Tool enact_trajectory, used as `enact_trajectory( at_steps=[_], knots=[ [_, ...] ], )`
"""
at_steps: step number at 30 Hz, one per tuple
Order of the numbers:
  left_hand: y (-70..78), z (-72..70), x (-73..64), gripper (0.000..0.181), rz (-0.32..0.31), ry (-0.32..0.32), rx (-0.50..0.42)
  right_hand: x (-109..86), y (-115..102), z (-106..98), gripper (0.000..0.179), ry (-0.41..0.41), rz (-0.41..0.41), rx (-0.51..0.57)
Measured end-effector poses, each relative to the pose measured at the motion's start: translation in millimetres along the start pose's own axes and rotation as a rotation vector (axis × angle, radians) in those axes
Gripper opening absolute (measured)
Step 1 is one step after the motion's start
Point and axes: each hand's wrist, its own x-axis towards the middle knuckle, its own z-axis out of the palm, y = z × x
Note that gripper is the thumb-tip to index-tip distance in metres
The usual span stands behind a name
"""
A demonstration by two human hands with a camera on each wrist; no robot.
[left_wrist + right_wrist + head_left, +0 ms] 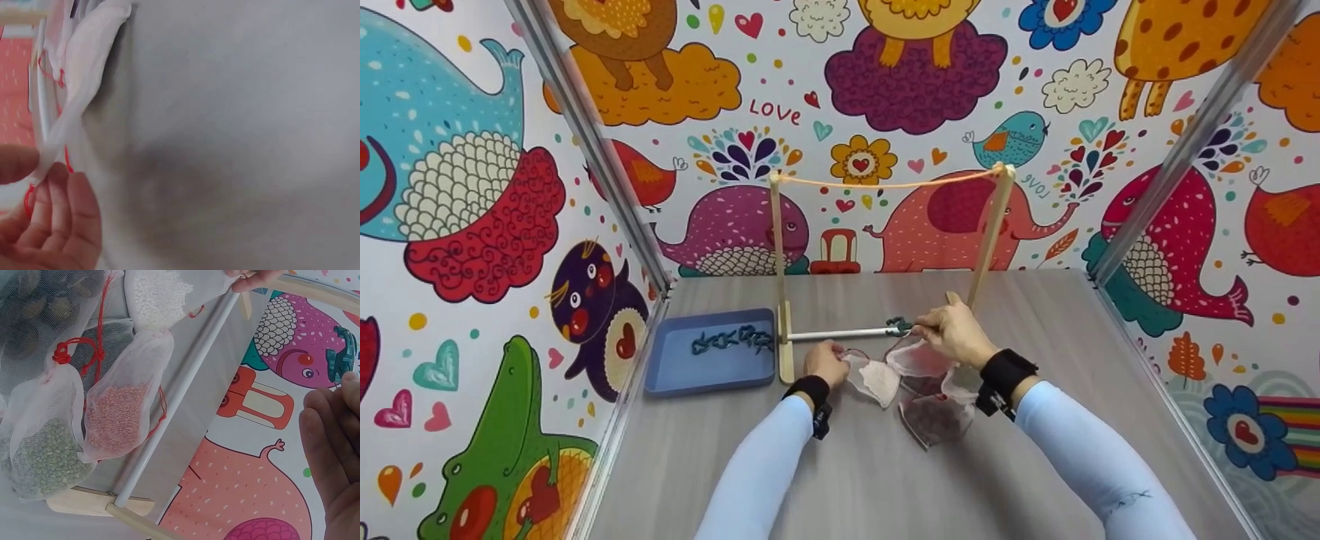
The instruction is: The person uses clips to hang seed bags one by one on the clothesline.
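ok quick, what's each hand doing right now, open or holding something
Left hand: closed, pinching the end of the white-filled mesh bag.
Right hand: closed, fingers holding a dark green clip.

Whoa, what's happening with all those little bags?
A person's left hand pinches one end of a mesh bag with white filling, while their right hand holds a dark green clip. Other mesh bags lie on the table. More clips sit in the blue tray. Nothing hangs from the orange string across the wooden frame.
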Motion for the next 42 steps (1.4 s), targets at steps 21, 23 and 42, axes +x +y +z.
enact_trajectory(
  at_steps=[21, 23, 42],
  knots=[
    [220.4, -247.2, -27.4, 0.022, 0.867, 0.450, 0.740, 0.8, 2.4, 3.3, 0.008, -0.012, -0.017, -0.078],
    [232.5, -266.3, -19.2, 0.019, 0.858, 0.583, 0.768, 1.9, -0.4, 3.6, 0.008, -0.018, -0.005, -0.074],
    [237.7, -307.7, 21.7, 0.013, 0.607, 0.557, 0.701, 54.0, -57.8, -22.2, 0.009, 0.038, -0.126, -0.095]
  ],
)
